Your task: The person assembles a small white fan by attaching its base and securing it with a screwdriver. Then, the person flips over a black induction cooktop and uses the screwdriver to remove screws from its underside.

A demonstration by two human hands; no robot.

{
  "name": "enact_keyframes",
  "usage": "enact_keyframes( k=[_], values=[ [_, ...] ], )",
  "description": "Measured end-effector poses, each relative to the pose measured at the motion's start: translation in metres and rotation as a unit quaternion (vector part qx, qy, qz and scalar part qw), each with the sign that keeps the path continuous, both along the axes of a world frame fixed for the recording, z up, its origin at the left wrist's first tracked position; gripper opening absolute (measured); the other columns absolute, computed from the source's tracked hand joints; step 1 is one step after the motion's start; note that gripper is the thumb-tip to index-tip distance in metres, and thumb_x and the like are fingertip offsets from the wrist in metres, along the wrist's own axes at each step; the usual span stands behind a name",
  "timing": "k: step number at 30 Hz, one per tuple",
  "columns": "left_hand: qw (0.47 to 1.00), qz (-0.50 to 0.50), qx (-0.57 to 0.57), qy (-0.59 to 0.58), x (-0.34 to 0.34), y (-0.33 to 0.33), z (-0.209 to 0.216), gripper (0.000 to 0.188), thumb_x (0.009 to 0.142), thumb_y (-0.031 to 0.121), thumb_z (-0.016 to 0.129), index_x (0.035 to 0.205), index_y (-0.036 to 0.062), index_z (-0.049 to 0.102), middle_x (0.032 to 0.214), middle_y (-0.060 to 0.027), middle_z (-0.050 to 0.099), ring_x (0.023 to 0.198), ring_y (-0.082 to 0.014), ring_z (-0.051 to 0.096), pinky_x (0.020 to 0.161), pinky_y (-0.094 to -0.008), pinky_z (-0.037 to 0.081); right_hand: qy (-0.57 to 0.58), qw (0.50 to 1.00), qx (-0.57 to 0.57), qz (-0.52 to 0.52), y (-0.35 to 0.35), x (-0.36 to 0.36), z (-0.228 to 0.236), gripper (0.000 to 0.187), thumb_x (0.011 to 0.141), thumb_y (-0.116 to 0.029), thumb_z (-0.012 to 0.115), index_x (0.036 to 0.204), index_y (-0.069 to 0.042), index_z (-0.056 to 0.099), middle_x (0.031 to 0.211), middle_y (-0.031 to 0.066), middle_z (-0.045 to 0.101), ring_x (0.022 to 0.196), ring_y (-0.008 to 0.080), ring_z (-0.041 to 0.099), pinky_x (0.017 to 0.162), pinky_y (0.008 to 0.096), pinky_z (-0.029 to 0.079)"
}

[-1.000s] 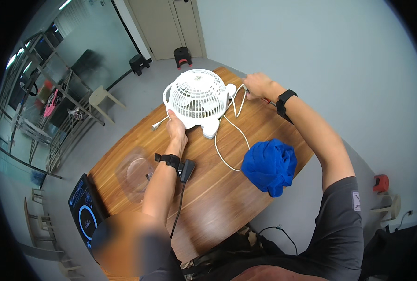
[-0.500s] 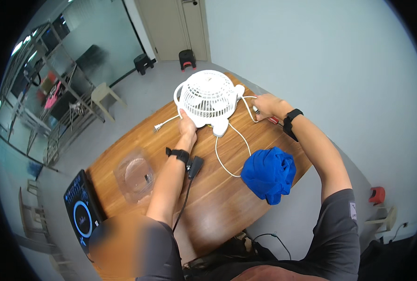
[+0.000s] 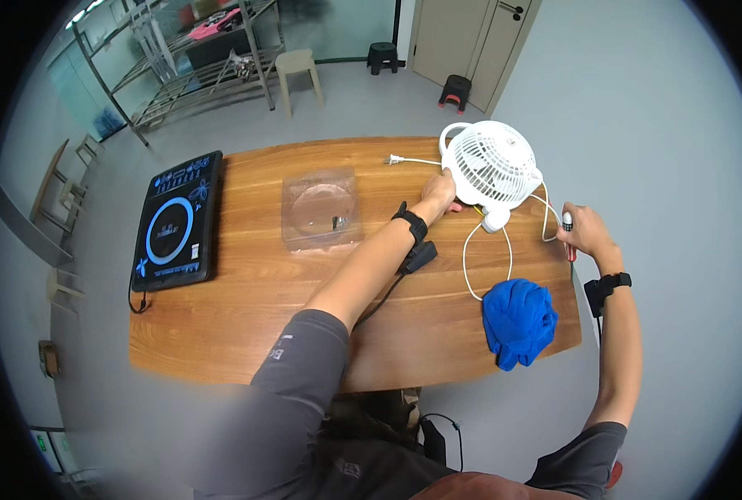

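A white electric fan (image 3: 492,158) lies near the far right edge of the table with its slotted grille facing up. My left hand (image 3: 440,192) is closed on the near left rim of the fan, some fingers hidden beneath it. A slim screwdriver (image 3: 569,250) with a red, white and black handle is gripped in my right hand (image 3: 586,230), at the table's right edge. Between that hand and the fan loops the white cord (image 3: 547,218). A white cord box (image 3: 496,219) sits against the fan's near side. Nearer me lies a bundled blue cloth (image 3: 519,321).
A clear plastic tray (image 3: 321,208) with small dark pieces inside rests mid-table. At the left stands a black induction cooker (image 3: 177,221). The fan's plug (image 3: 394,159) lies toward the far edge. A black cable runs from my left wristband. Stools (image 3: 296,71) stand beyond the table.
The view has turned left, so everything sits further right and the whole induction cooker shows. My left hand stays on the fan; my right hand still holds the screwdriver, now pointing more toward me.
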State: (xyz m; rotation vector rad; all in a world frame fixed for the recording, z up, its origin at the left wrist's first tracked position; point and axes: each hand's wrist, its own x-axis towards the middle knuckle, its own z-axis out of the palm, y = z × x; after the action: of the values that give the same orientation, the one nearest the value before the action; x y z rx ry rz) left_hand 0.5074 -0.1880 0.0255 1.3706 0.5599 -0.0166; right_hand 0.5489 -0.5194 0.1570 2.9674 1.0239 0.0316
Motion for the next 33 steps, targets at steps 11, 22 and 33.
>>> enact_keyframes(
  k=[11, 22, 33],
  values=[
    [0.779, -0.117, 0.608, -0.105, -0.197, 0.091, 0.043, 0.032, 0.096, 0.031, 0.067, 0.106, 0.0005, 0.069, 0.107, -0.0205, 0.068, 0.098, -0.0423, 0.069, 0.085, -0.052, 0.057, -0.1, 0.983, 0.153, 0.025, 0.016, -0.048, 0.022, 0.029, 0.085, -0.02, 0.074, 0.1, 0.002, 0.062, 0.078, 0.0251, 0.069, 0.073, 0.0436, 0.069, 0.067, 0.048, 0.056],
    [0.732, -0.131, 0.663, -0.087, -0.314, 0.182, 0.012, 0.023, 0.1, 0.018, 0.064, 0.12, 0.0079, 0.062, 0.125, -0.0167, 0.058, 0.104, -0.0429, 0.067, 0.084, -0.053, 0.056, -0.129, 0.947, 0.294, 0.02, 0.018, -0.178, 0.021, 0.02, 0.092, -0.008, 0.073, 0.09, 0.001, 0.055, 0.062, 0.014, 0.061, 0.055, 0.0178, 0.06, 0.056, 0.0356, 0.049],
    [0.728, -0.087, 0.667, -0.131, -0.227, 0.147, -0.007, 0.021, 0.097, 0.009, 0.056, 0.111, 0.0074, 0.071, 0.119, -0.0188, 0.065, 0.102, -0.0374, 0.072, 0.086, -0.0488, 0.06, -0.127, 0.94, 0.316, -0.015, -0.007, -0.2, 0.009, 0.022, 0.091, -0.009, 0.076, 0.091, 0.0, 0.056, 0.066, 0.0169, 0.061, 0.061, 0.0195, 0.061, 0.059, 0.0358, 0.05]
  ],
)
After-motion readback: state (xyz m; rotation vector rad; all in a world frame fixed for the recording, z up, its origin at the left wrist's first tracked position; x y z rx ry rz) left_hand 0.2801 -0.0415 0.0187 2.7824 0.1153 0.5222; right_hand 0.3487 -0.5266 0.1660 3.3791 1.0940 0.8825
